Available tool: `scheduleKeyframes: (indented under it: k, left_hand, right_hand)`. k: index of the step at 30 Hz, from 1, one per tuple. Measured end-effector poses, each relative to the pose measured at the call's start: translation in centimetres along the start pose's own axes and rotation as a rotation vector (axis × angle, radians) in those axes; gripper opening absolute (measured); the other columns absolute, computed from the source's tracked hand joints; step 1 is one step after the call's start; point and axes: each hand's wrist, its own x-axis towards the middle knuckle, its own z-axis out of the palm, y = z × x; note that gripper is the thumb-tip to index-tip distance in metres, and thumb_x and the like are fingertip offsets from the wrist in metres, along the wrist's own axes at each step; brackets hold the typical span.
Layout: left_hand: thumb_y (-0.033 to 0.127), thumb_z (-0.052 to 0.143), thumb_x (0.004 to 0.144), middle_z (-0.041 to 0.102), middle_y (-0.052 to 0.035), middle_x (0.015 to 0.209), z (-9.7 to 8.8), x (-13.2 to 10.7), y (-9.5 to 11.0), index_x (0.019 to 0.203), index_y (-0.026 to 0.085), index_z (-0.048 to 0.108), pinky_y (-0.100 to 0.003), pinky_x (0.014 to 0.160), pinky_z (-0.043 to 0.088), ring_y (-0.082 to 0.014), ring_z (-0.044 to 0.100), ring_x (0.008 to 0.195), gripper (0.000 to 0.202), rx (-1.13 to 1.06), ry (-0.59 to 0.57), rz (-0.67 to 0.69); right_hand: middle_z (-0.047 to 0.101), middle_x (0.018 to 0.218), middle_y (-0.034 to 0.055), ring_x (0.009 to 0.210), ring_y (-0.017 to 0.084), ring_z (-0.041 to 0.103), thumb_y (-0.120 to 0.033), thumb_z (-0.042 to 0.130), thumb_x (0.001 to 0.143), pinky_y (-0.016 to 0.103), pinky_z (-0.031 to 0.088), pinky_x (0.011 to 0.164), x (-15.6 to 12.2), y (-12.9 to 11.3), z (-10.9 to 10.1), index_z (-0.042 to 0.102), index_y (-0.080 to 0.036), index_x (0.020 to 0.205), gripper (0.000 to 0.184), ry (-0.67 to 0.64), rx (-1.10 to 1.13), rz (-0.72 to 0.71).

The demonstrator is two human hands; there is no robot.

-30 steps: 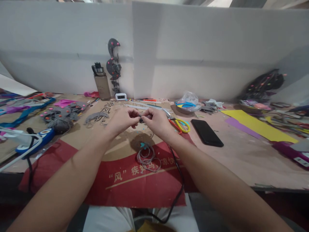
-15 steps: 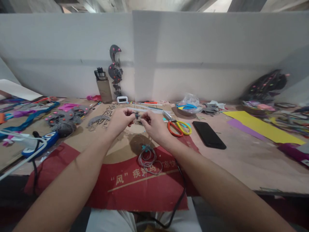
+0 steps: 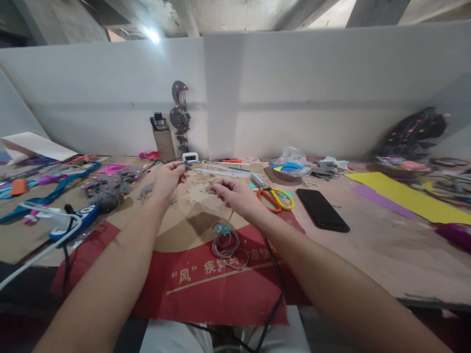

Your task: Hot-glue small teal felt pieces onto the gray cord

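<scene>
My left hand (image 3: pixel 167 179) is raised over the table's middle left, fingers pinched on a small dark grey piece (image 3: pixel 186 165). My right hand (image 3: pixel 232 192) hovers a little to the right, fingers curled on a thin grey cord that hangs down to a coil of grey cord (image 3: pixel 225 242) on the red and brown cardboard sheet (image 3: pixel 206 284). A small turquoise bit lies on the coil. The two hands are apart.
Orange and yellow scissors (image 3: pixel 274 198) and a black phone (image 3: pixel 322 210) lie right of my hands. A bottle (image 3: pixel 164 141) and a grey hanging ornament (image 3: pixel 180 116) stand at the back wall. Grey foam cut-outs (image 3: pixel 106 184) and a blue glue gun (image 3: pixel 69 220) sit left; yellow sheet (image 3: pixel 406 197) right.
My hands, pinched together a second ago, have drawn apart: the left moved left and away with the small piece, the right stayed holding the cord. The camera tilted upward.
</scene>
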Motion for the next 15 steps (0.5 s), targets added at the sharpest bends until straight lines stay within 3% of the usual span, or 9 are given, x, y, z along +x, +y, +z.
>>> scheduleKeyframes:
  k: [3,8,12,15]
  left_hand:
    - [0.013,0.059,0.066,0.050,0.0035,0.049,-1.5,1.2,0.0,0.066,0.014,0.055,-0.015,0.038,0.029,-0.0053,0.043,0.040,0.004,-0.075,0.155,0.005]
    - [0.008,0.058,0.065,0.048,0.0038,0.051,-3.6,2.6,-0.3,0.062,0.015,0.051,-0.014,0.039,0.032,-0.0054,0.045,0.043,0.010,-0.203,0.332,-0.028]
    - [0.009,0.057,0.069,0.050,0.0023,0.052,-4.5,3.4,-0.5,0.061,0.015,0.050,-0.014,0.042,0.037,-0.0057,0.046,0.044,0.013,-0.235,0.491,-0.054]
    - [0.008,0.058,0.069,0.049,0.0026,0.052,-4.6,3.7,-0.3,0.061,0.016,0.050,-0.015,0.042,0.037,-0.0054,0.046,0.044,0.014,-0.280,0.517,-0.038]
  right_hand:
    - [0.043,0.059,-0.0059,0.045,0.004,0.031,-0.037,0.054,0.080,0.019,0.021,0.041,-0.2,-1.4,-1.0,0.059,-0.018,0.083,0.019,-0.071,0.284,0.086]
    - [0.044,0.061,-0.0055,0.044,0.003,0.030,-0.037,0.061,0.077,0.017,0.017,0.039,-0.9,-3.4,-2.2,0.059,-0.017,0.084,0.021,-0.148,0.486,0.045]
    - [0.041,0.057,-0.0065,0.044,0.004,0.031,-0.040,0.061,0.079,0.016,0.021,0.039,-1.8,-4.4,-2.6,0.060,-0.017,0.082,0.023,-0.247,0.442,0.010]
    - [0.055,0.066,-0.0015,0.059,0.007,0.049,-0.041,0.059,0.081,0.019,0.038,0.052,-2.3,-5.2,-3.0,0.064,-0.016,0.085,0.026,-0.446,0.248,-0.081]
